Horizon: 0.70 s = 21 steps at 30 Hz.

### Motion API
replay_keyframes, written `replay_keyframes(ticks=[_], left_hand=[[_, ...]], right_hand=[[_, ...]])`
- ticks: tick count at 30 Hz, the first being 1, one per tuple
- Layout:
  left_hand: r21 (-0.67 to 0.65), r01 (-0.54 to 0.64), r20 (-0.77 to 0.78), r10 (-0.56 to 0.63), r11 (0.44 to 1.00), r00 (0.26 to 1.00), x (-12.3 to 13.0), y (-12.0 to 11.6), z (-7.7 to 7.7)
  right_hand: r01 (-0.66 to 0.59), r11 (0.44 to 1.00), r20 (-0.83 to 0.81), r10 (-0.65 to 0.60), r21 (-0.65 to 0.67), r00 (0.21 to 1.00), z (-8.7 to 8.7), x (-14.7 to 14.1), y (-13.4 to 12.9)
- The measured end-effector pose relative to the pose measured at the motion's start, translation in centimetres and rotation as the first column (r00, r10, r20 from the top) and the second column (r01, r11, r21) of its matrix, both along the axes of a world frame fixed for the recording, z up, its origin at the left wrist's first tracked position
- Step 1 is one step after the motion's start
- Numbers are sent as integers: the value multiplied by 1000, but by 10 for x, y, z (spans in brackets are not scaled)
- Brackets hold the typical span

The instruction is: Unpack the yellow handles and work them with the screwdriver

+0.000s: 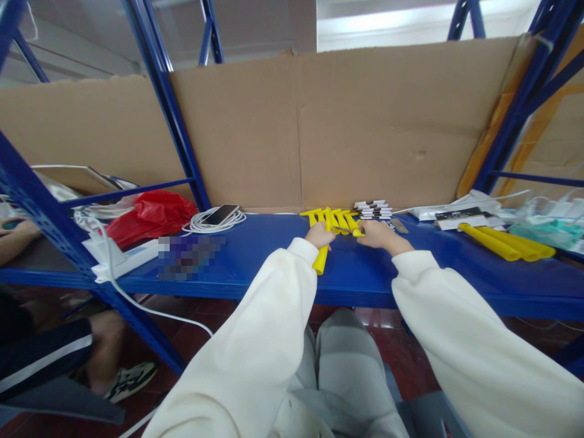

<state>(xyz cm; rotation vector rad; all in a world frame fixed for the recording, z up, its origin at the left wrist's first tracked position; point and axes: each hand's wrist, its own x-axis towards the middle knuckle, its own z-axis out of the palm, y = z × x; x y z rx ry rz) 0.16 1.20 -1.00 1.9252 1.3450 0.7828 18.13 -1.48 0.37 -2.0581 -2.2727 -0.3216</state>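
My left hand (320, 235) is closed around a yellow roll (321, 261), which stands out below the fingers toward the table's front edge. Closed too, my right hand (376, 235) grips a small tool with a yellow end (358, 232) and a thin dark shaft pointing at the left hand. The tool's exact kind is too small to make out. Just behind both hands lies a row of several short yellow pieces (343, 220), partly covered by the fingers. A stack of small white-and-black boxes or cards (373, 210) sits behind my right hand.
The blue tabletop (269, 255) ends at a cardboard panel (237, 134). At left are a phone (222, 214) on a coiled white cable (194, 226), a red plastic bag (152, 216) and a white power strip (137, 258). More yellow rolls (502, 243) lie right. Another person's hand (18, 230) shows far left.
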Motion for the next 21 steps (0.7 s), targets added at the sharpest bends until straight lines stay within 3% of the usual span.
replay_keyframes(ticks=[21], left_hand=[[-17,10,-16,-10,1000,1000,1,0,0]], right_hand=[[30,999,-94,-28,23,995,-5,6,5]])
